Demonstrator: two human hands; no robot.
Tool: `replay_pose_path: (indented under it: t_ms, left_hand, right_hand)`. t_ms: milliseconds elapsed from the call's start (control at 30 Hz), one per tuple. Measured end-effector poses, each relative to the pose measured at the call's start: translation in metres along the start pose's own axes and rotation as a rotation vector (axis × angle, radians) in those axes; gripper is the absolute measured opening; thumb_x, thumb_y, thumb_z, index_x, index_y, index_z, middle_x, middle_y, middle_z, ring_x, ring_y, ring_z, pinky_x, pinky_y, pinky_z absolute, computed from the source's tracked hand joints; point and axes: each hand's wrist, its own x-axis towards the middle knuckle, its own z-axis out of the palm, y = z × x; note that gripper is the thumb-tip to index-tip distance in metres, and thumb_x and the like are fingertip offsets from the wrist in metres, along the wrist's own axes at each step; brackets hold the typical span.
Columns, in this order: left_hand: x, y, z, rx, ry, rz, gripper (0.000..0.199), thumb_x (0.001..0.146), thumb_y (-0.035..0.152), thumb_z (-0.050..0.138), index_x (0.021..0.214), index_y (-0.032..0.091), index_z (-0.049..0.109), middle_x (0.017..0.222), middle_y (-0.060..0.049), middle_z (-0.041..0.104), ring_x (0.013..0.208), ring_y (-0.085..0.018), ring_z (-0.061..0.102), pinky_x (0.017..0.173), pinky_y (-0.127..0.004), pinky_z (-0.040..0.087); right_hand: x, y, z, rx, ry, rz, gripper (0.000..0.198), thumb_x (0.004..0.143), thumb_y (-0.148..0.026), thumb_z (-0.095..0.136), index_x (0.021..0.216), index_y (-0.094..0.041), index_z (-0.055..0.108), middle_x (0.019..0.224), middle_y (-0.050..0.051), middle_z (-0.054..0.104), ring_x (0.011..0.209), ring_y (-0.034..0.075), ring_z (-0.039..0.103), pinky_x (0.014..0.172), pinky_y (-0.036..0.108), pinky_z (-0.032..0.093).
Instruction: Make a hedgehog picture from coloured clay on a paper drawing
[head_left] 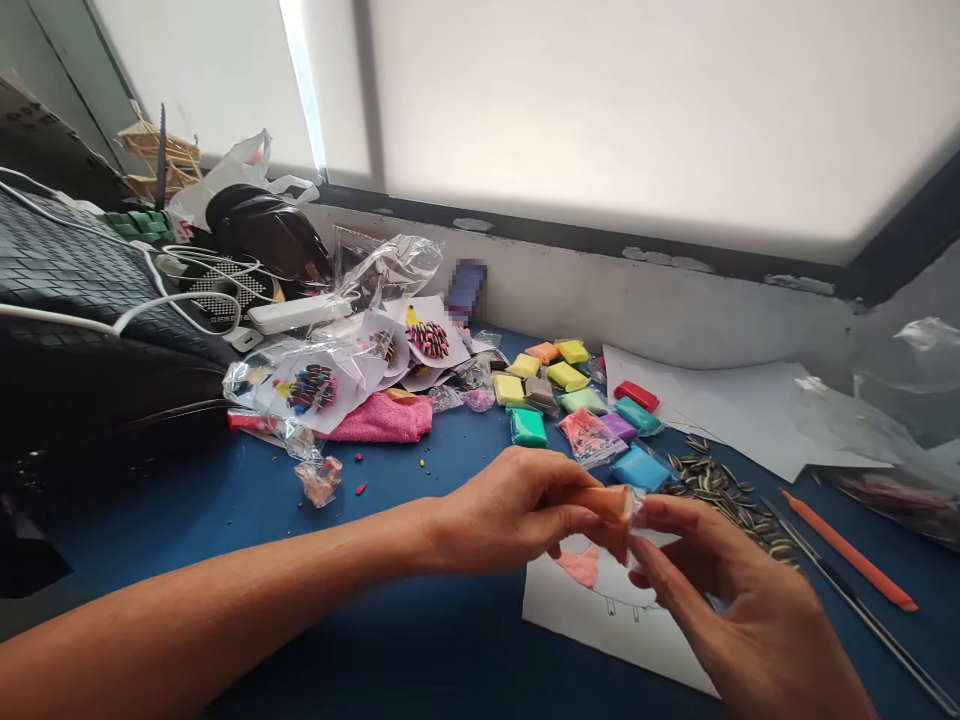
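The left hand point(517, 510) grasps an orange packet point(616, 508), fingers and thumb closed around its body. The right hand point(750, 590) pinches the clear wrapper point(637, 506) at the packet's other end between thumb and fingertips, so the packet sits between the two hands, raised over the blue table point(375, 640).

Directly below the grip lies a sheet of paper point(555, 610), partly hidden by the hands; it bears a drawn outline and a pink patch point(577, 567) near the left fingertips.

Just beyond the grip are a blue packet point(641, 468) and a small bag of pinkish bits point(591, 437). Farther beyond these sit a green packet point(528, 427), a purple packet point(618, 427), a red packet point(636, 396) and several yellow ones. A heap of striped seeds point(709, 480) spreads beyond the right hand, partly behind its fingers. To the right of the grip, an orange stick point(847, 550) and a thin metal tool point(862, 598) lie side by side, apart from the hand.

Well to the left of the grip, past the left wrist, are a crumpled clear wrapping point(319, 482), a pink cloth point(386, 418) and seed-covered cards point(430, 340).
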Motion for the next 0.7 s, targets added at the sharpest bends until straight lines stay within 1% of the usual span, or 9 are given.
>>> replay_pose_path:
  t_ms: [100, 167, 233, 333, 367, 433, 500, 600, 700]
  left_hand:
    - [0.003, -0.004, -0.007, 0.063, 0.062, 0.053, 0.016, 0.091, 0.018, 0.053, 0.099, 0.011, 0.065, 0.096, -0.008, 0.073, 0.089, -0.016, 0.067, 0.070, -0.023, 0.050]
    - [0.005, -0.006, -0.011, 0.094, 0.106, 0.067, 0.018, 0.089, 0.014, 0.053, 0.102, 0.011, 0.064, 0.097, -0.007, 0.072, 0.092, -0.016, 0.065, 0.072, -0.023, 0.049]
    - [0.006, -0.007, -0.013, 0.120, 0.134, 0.075, 0.020, 0.087, 0.012, 0.053, 0.104, 0.011, 0.064, 0.096, -0.007, 0.071, 0.091, -0.016, 0.065, 0.072, -0.023, 0.049]
    - [0.005, -0.005, -0.009, 0.158, 0.152, 0.093, 0.016, 0.086, 0.012, 0.055, 0.098, 0.012, 0.065, 0.090, -0.005, 0.070, 0.085, -0.015, 0.063, 0.076, -0.026, 0.050]
    - [0.004, -0.003, -0.007, 0.170, 0.161, 0.100, 0.014, 0.085, 0.012, 0.057, 0.096, 0.012, 0.066, 0.088, -0.005, 0.070, 0.084, -0.015, 0.062, 0.077, -0.027, 0.050]
    - [0.003, 0.000, -0.003, 0.186, 0.181, 0.104, 0.014, 0.082, 0.014, 0.062, 0.096, 0.012, 0.067, 0.088, -0.004, 0.068, 0.083, -0.015, 0.061, 0.079, -0.028, 0.049]
    - [0.001, 0.002, 0.000, 0.185, 0.202, 0.094, 0.020, 0.079, 0.016, 0.067, 0.099, 0.013, 0.067, 0.089, -0.004, 0.066, 0.082, -0.016, 0.059, 0.078, -0.029, 0.049]
    - [0.002, 0.000, 0.000, 0.127, 0.199, 0.039, 0.032, 0.076, 0.021, 0.071, 0.107, 0.012, 0.066, 0.087, -0.004, 0.063, 0.077, -0.015, 0.059, 0.074, -0.029, 0.050]
    - [0.006, -0.006, -0.004, -0.001, 0.079, -0.061, 0.052, 0.078, 0.033, 0.072, 0.124, 0.013, 0.057, 0.078, -0.002, 0.062, 0.064, -0.014, 0.062, 0.061, -0.028, 0.052]
  right_hand:
    - [0.003, 0.002, 0.000, -0.071, 0.054, 0.022, 0.031, 0.087, -0.050, 0.059, 0.103, -0.025, 0.068, 0.077, 0.000, 0.074, 0.061, 0.015, 0.069, 0.050, 0.022, 0.053]
    - [0.007, 0.006, -0.002, -0.116, 0.040, 0.037, 0.030, 0.085, -0.049, 0.060, 0.099, -0.024, 0.070, 0.078, 0.001, 0.075, 0.061, 0.016, 0.070, 0.047, 0.022, 0.052]
    - [0.010, 0.008, -0.006, -0.128, 0.024, 0.048, 0.029, 0.084, -0.048, 0.061, 0.095, -0.023, 0.071, 0.078, 0.001, 0.075, 0.062, 0.016, 0.070, 0.047, 0.022, 0.052]
    - [0.011, 0.004, -0.008, -0.097, 0.008, 0.067, 0.035, 0.089, -0.052, 0.053, 0.100, -0.023, 0.069, 0.086, 0.003, 0.075, 0.074, 0.017, 0.073, 0.059, 0.022, 0.055]
    - [0.011, 0.001, -0.008, -0.081, -0.006, 0.069, 0.038, 0.091, -0.054, 0.049, 0.101, -0.023, 0.068, 0.086, 0.002, 0.075, 0.076, 0.017, 0.072, 0.061, 0.022, 0.055]
    - [0.009, -0.003, -0.006, -0.047, -0.071, 0.062, 0.039, 0.093, -0.056, 0.045, 0.094, -0.023, 0.067, 0.079, 0.001, 0.072, 0.073, 0.016, 0.070, 0.060, 0.021, 0.054]
    - [0.008, -0.004, -0.003, -0.013, -0.161, 0.040, 0.039, 0.093, -0.056, 0.046, 0.084, -0.023, 0.065, 0.073, 0.000, 0.069, 0.068, 0.015, 0.067, 0.059, 0.020, 0.053]
    - [0.007, 0.000, 0.000, 0.032, -0.244, 0.020, 0.040, 0.095, -0.054, 0.043, 0.079, -0.023, 0.063, 0.070, 0.000, 0.067, 0.067, 0.014, 0.067, 0.062, 0.020, 0.053]
    - [0.007, 0.004, 0.000, 0.056, -0.256, 0.009, 0.040, 0.096, -0.052, 0.040, 0.076, -0.024, 0.060, 0.065, -0.002, 0.062, 0.062, 0.012, 0.062, 0.058, 0.018, 0.050]
